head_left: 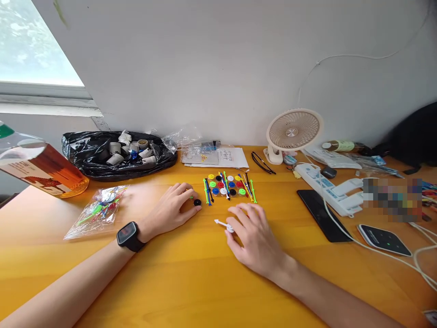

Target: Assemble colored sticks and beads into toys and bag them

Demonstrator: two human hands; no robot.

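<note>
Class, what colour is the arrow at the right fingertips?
White: the arrow shows best in the head view.

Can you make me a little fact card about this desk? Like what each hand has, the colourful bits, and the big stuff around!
Left hand: black disc at the fingertips; how firmly it's held is unclear
Right hand: white arrow at thumb and fingers
Wrist: black watch, left arm
Middle: colourful discs, with arrow sticks beside and among them
Left side: bottle, clear bag of colourful pieces
Back: beige fan
</note>
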